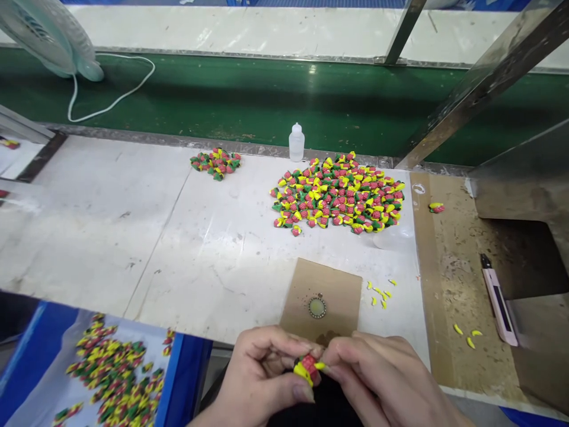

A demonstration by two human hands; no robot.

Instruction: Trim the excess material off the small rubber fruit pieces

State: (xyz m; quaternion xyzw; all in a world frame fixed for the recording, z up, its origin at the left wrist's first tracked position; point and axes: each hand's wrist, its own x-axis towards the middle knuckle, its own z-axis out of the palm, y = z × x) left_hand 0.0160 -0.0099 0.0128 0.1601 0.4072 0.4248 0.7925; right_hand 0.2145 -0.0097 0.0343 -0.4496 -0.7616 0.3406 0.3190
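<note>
Near the bottom centre, my left hand (262, 370) pinches a small red, yellow and black fruit-shaped figurine (306, 371) between thumb and fingers. My right hand (377, 370) meets it from the right, its thumb and forefinger closed on a small yellow banana-shaped piece (319, 366) that touches the figurine's side. Just beyond the hands lies a brown cardboard sheet (329, 279) bearing a round bead-edged dish (317, 306) of pale yellowish stuff. Several loose yellow banana-shaped pieces (377, 291) lie right of the cardboard.
A large pile of similar figurines (338, 193) and a smaller pile (216, 163) sit on the white table (111, 237). Behind stands a white squeeze bottle (296, 143). A pink cutter (500, 302) lies right; a blue bin (186, 367) of figurines stands lower left. A fan (48, 35) is upper left.
</note>
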